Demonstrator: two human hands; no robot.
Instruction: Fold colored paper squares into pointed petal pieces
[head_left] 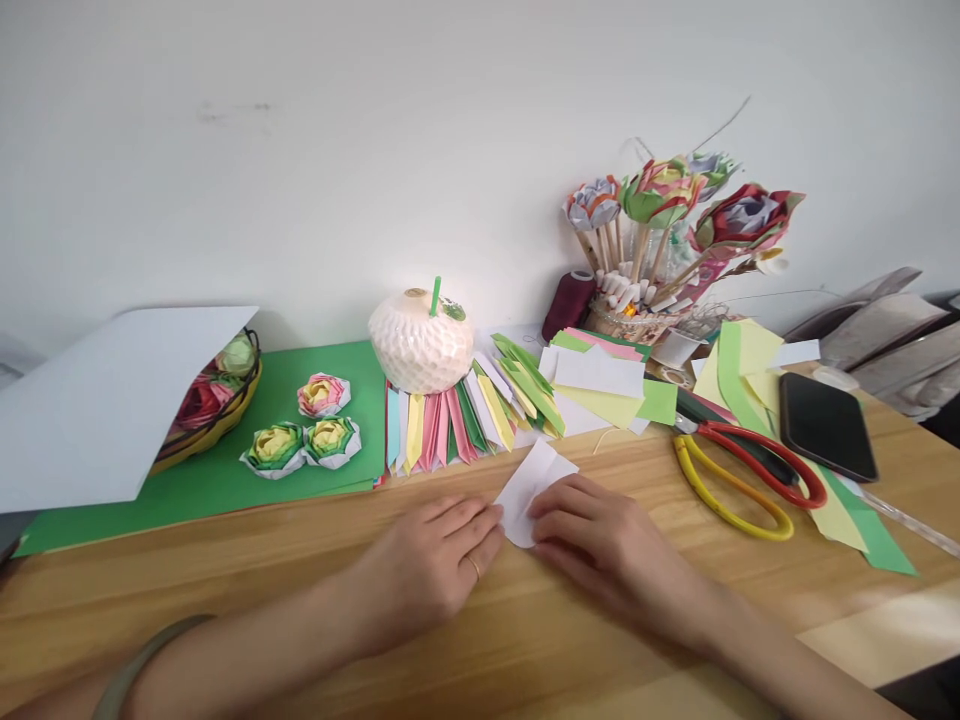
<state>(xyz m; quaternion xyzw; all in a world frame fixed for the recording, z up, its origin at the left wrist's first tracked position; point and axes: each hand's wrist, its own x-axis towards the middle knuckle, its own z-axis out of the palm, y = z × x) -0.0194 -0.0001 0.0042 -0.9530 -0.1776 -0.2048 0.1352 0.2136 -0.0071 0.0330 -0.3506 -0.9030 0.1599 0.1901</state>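
Note:
A small white paper (529, 482) with a folded flap lies at an angle on the wooden table. My left hand (450, 555), with a ring on it, rests with its fingers stretched out and their tips at the paper's left edge. The thumb of that hand is hidden. Curled over the right side of the paper is my right hand (596, 540), its bent fingers pressing the sheet; part of the paper is hidden under it. Just beyond stand folded strips of coloured paper (450, 425) in a fanned row, beside a stack of loose paper pieces (596, 375).
Scissors (739, 475) and a black phone (827, 425) lie at the right. Paper flowers on sticks (664, 192) and a thread spool (568, 305) stand behind. A textured white ornament (421, 345), small paper flowers (324, 394), a basket (255, 385) and a large white sheet (97, 410) are leftward.

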